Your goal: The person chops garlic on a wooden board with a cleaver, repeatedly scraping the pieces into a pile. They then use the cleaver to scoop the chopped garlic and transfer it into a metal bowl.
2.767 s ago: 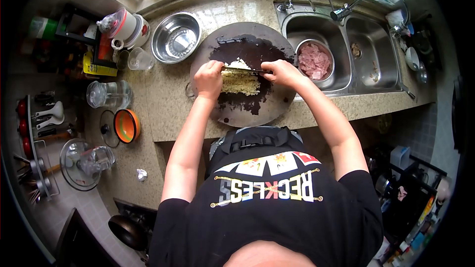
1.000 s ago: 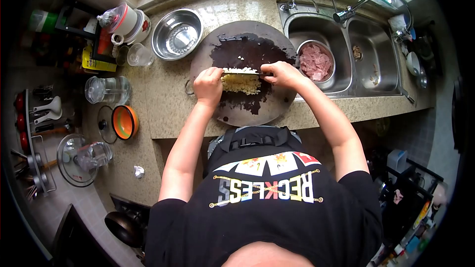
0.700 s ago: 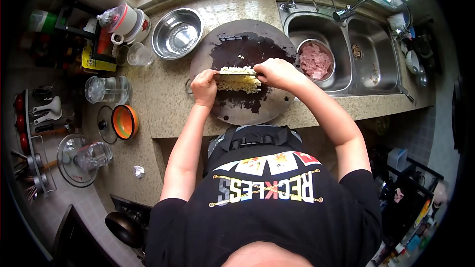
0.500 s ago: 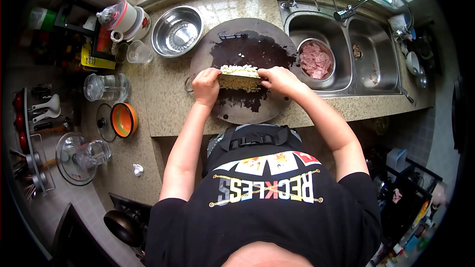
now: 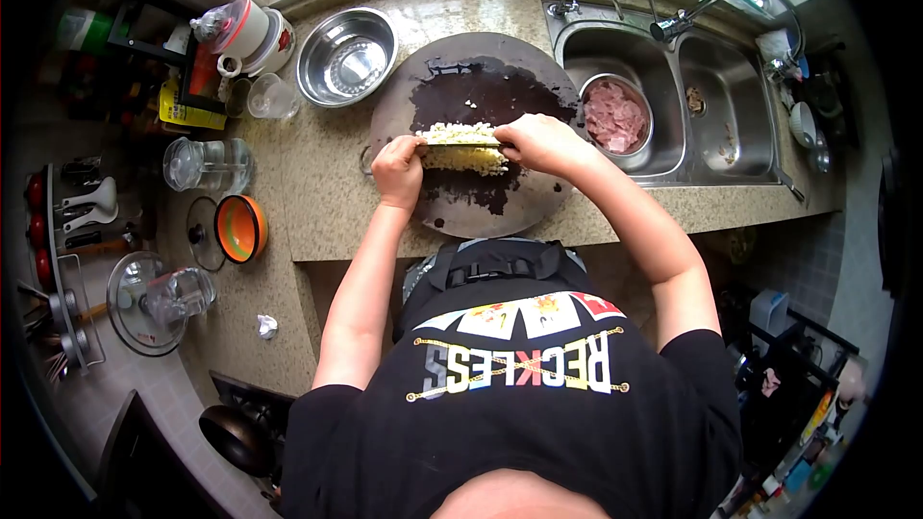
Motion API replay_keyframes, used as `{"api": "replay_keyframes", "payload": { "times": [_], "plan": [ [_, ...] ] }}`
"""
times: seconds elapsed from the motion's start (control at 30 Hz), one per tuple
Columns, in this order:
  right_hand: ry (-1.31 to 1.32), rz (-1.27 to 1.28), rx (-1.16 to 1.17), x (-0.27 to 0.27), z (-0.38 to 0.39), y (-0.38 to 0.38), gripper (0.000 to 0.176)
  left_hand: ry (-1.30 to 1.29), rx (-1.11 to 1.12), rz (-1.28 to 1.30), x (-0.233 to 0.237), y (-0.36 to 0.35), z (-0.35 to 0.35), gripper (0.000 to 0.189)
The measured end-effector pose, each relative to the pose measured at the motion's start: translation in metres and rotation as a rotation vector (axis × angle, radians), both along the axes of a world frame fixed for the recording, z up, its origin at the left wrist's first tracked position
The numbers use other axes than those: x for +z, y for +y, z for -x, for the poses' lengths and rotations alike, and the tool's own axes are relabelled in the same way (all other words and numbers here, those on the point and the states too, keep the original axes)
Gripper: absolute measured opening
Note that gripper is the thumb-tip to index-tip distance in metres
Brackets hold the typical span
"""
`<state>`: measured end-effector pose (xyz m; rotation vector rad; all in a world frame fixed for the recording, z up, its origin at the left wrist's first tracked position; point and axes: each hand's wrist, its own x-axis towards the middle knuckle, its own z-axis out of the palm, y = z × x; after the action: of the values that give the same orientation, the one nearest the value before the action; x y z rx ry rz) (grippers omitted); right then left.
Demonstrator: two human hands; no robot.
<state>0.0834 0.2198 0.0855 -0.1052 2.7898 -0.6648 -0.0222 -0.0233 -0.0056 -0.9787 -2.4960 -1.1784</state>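
A cleaver-like kitchen knife (image 5: 461,144) stretches crosswise between my hands, seen nearly edge-on. My right hand (image 5: 544,144) is closed around its right end, where the handle is mostly hidden. The left end is pinched in the fingers of my left hand (image 5: 396,173). Finely chopped pale yellow-white food (image 5: 467,161) lies in a band on both sides of the blade; its kind is too small to tell. Beneath is a round, dark, wet-stained chopping board (image 5: 519,216).
A steel bowl (image 5: 378,29) sits behind the board on the left. To the right, a double sink (image 5: 750,168) holds a bowl of raw pinkish meat (image 5: 615,117). A glass jug (image 5: 207,168), an orange bowl (image 5: 240,231) and crumpled tissue (image 5: 267,327) are on the left counter.
The knife and both hands have shifted slightly; my right hand is raised a little and the blade has tipped. Both hands keep their hold.
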Motion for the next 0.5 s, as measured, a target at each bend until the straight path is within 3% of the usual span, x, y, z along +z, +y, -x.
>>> {"api": "replay_keyframes", "payload": {
  "times": [0.13,0.3,0.4,0.5],
  "plan": [
    [-0.056,-0.021,-0.047,0.002,-0.006,-0.011,0.019,-0.086,-0.001,-0.035,0.0,-0.003,0.001,0.018],
    [-0.08,0.062,-0.145,-0.036,-0.026,0.0,0.023,0.166,-0.068,0.114,0.016,0.005,-0.004,0.019],
    [-0.027,0.216,-0.179,-0.043,-0.032,0.006,0.025,0.177,-0.056,0.157,0.027,0.008,-0.01,0.02],
    [-0.06,0.207,-0.132,-0.042,-0.029,0.01,0.024,0.201,-0.053,0.148,0.029,0.006,-0.018,0.021]
  ]
}}
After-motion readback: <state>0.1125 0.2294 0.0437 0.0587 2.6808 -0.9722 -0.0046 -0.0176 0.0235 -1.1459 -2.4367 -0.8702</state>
